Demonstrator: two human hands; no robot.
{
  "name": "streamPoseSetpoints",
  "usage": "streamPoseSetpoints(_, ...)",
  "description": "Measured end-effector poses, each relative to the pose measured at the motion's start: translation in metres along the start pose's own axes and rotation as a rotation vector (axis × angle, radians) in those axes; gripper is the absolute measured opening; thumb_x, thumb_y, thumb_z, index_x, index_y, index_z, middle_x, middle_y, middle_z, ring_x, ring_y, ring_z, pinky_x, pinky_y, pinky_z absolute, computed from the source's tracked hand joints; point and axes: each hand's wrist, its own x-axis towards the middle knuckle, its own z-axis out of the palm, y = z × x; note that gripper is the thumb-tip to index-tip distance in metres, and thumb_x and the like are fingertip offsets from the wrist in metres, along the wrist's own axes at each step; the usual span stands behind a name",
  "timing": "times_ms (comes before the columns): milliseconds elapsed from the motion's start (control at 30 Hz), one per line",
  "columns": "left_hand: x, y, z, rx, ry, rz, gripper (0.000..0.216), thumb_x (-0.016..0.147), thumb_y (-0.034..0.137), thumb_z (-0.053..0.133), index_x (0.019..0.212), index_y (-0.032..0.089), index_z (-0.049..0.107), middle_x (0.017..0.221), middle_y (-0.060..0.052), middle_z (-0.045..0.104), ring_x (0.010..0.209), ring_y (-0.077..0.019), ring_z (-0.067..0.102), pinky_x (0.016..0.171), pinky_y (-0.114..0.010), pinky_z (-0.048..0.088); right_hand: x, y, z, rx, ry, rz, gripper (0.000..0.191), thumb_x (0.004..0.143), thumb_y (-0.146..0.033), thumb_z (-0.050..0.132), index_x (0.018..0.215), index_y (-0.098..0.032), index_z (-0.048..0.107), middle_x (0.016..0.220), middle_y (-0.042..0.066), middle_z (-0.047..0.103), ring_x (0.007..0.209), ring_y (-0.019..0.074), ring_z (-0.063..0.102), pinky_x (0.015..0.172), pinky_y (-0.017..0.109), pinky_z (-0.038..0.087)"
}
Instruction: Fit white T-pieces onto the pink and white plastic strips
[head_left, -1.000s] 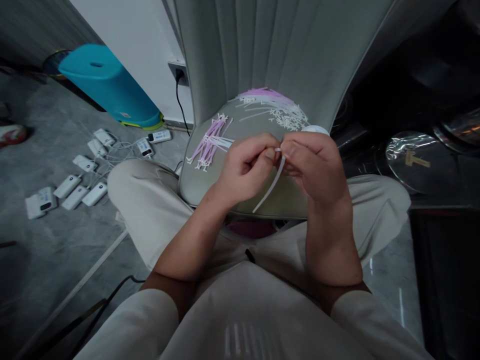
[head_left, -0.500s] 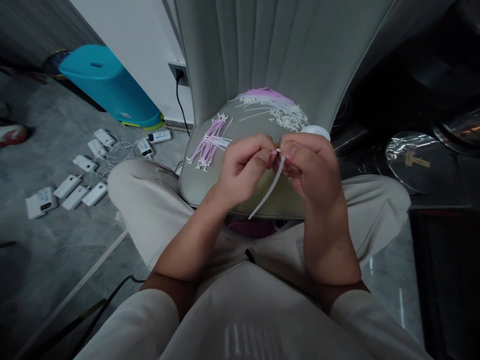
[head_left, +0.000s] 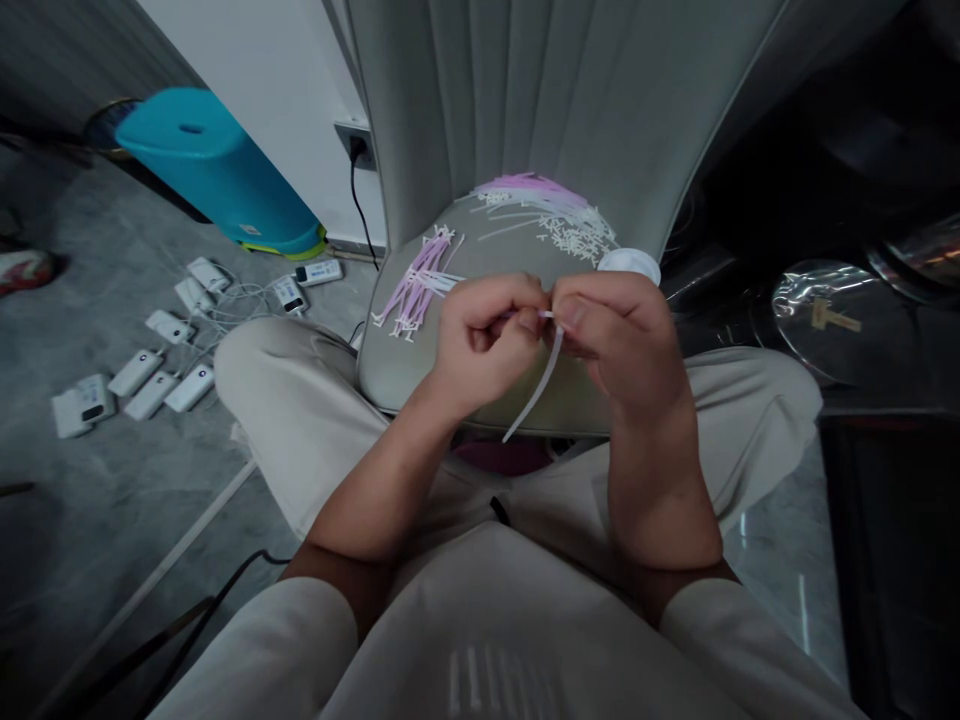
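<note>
Lowered slightly, both hands (head_left: 486,340) (head_left: 622,335) pinch seemingly joined strips (head_left: 536,388) above grey chair (head_left: 555,100) beside wall (head_left: 277,100).

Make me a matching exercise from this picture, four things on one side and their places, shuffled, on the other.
Things
1. Pale strip
2. Crossed purple and white strips
3. White gadgets
4. Black plug

Places
A. On the floor
B. In the wall socket
C. On the chair seat
D. Dangling between left hand and right hand

Pairs: 1-D, 2-C, 3-A, 4-B
</note>
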Motion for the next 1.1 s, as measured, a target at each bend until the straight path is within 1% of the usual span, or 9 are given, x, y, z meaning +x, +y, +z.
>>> streamPoseSetpoints(100,-0.0001,-0.0006,0.0002,0.010,0.008,-0.005,0.031,0.098,0.032,0.054,0.069,0.020,0.057,0.057,0.004,0.050,0.052,-0.0076,0.043,0.049,-0.022,0.036,0.0005,0.0025,0.0001,0.012,-0.004,-0.046,0.041,0.093,-0.026,0.055,0.058,-0.019,0.037,0.056,-0.007,0.025,0.056,0.0064,0.026,0.053,0.026,0.021)
streamPoseSetpoints(200,0.0009,-0.0021,0.0008,0.014,0.002,0.040,0.031,0.098,0.031,0.053,0.070,0.020,0.056,0.057,0.004,0.050,0.051,-0.0071,0.043,0.048,-0.021,0.035,0.0006,0.0021,-0.0006,0.001,-0.011,-0.049,0.038,0.092,-0.019,0.054,0.058,-0.019,0.037,0.056,-0.007,0.025,0.055,0.0065,0.024,0.052,0.027,0.019)
streamPoseSetpoints(300,0.0017,-0.0038,0.0019,0.034,0.017,0.074,0.031,0.098,0.034,0.054,0.070,0.020,0.056,0.056,0.005,0.049,0.049,-0.0066,0.041,0.046,-0.021,0.032,0.0007,0.0002,-0.0010,-0.047,-0.013,-0.009,0.043,0.094,-0.027,0.056,0.056,-0.020,0.035,0.055,-0.007,0.024,0.054,0.0074,0.023,0.051,0.029,0.020)
streamPoseSetpoints(433,0.0017,-0.0038,0.0034,0.046,0.044,0.066,0.034,0.099,0.034,0.055,0.068,0.020,0.055,0.055,0.005,0.048,0.048,-0.0065,0.040,0.045,-0.022,0.030,0.0010,-0.0002,-0.0009,-0.076,0.017,0.020,0.048,0.094,-0.036,0.057,0.055,-0.021,0.034,0.057,-0.005,0.025,0.054,0.0083,0.023,0.050,0.029,0.020)
streamPoseSetpoints(600,0.0014,-0.0015,0.0033,0.041,0.030,0.028,0.038,0.100,0.039,0.054,0.068,0.019,0.057,0.056,0.004,0.048,0.050,-0.0066,0.041,0.048,-0.023,0.032,0.0006,0.0016,-0.0013,-0.053,0.003,-0.007,0.045,0.093,-0.029,0.058,0.055,-0.021,0.035,0.056,-0.006,0.025,0.054,0.0082,0.022,0.051,0.029,0.018)
streamPoseSetpoints(667,0.0015,-0.0013,0.0028,0.023,0.028,0.016,0.035,0.100,0.037,0.055,0.069,0.019,0.058,0.058,0.004,0.048,0.051,-0.0069,0.043,0.049,-0.022,0.034,0.0003,0.0015,-0.0015,-0.041,0.010,-0.039,0.043,0.094,-0.025,0.056,0.055,-0.021,0.037,0.055,-0.006,0.025,0.053,0.0083,0.021,0.051,0.029,0.017)
streamPoseSetpoints(800,0.0018,-0.0039,0.0020,0.008,0.011,0.055,0.030,0.100,0.030,0.053,0.072,0.020,0.059,0.059,0.004,0.048,0.052,-0.0075,0.044,0.048,-0.022,0.034,0.0003,0.0015,-0.0016,-0.032,-0.004,-0.019,0.041,0.094,-0.022,0.055,0.057,-0.022,0.039,0.055,-0.007,0.026,0.051,0.0089,0.020,0.051,0.030,0.017)
streamPoseSetpoints(967,0.0019,-0.0076,0.0021,-0.004,0.015,0.076,0.028,0.099,0.028,0.053,0.073,0.020,0.059,0.059,0.003,0.049,0.052,-0.0080,0.044,0.047,-0.022,0.034,0.0009,0.0045,0.0005,0.006,0.027,-0.069,0.040,0.095,-0.018,0.054,0.057,-0.020,0.038,0.056,-0.007,0.026,0.053,0.0071,0.023,0.052,0.027,0.019)
streamPoseSetpoints(1100,0.0026,-0.0073,0.0028,-0.007,0.025,0.080,0.028,0.099,0.028,0.053,0.072,0.021,0.057,0.058,0.003,0.049,0.051,-0.0079,0.045,0.046,-0.022,0.034,0.0013,0.0053,0.0018,-0.004,0.045,-0.026,0.042,0.095,-0.023,0.056,0.058,-0.020,0.036,0.057,-0.006,0.027,0.054,0.0067,0.025,0.052,0.025,0.021)
